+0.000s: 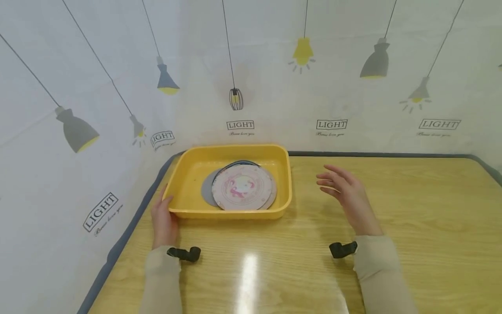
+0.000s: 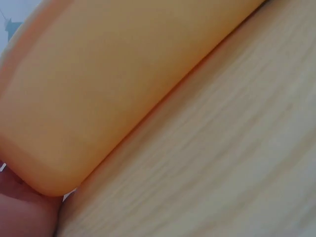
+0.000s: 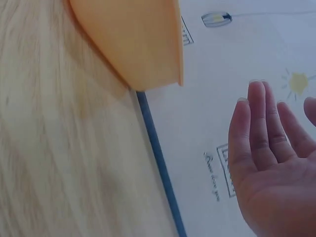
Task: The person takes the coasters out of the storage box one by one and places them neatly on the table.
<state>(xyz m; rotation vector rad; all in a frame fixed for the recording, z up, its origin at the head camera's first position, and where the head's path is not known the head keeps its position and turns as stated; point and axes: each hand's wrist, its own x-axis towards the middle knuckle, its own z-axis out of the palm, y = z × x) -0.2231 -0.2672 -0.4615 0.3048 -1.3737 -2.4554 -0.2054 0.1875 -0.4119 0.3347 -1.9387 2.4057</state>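
So in the head view there's a yellow, rectangular plastic tray with rounded corners (image 1: 231, 214) sitting at the back left of a light wood-grain counter (image 1: 423, 196), close to a white backdrop printed with hanging lamps and "LIGHT" signs (image 1: 274, 87). Inside the tray, a bit right of its middle, there's a flat, round, pale pink disc with a pink printed picture (image 1: 223, 185) on top of a few others: a plain grey round disc (image 1: 207, 187) sticks out on its left, a dark curved rim (image 1: 241, 162) shows behind it, and another pale edge pokes out on the right. The left hand (image 1: 164, 220) is gripping the tray's near left corner, thumb by the rim and fingers along the outside of the side wall. The right hand (image 1: 350, 196) is released, hanging right of the tray and apart from it, fingers loosely extended. Both arms have beige sleeves (image 1: 380, 266) and little black wrist gadgets (image 1: 343, 250). Left wrist view is mostly the tray's smooth outer wall against the wood grain, with a bit of hand touching the corner at lower left. Right wrist view has the right palm and straight fingers in front of the backdrop, tray well off to the upper left.
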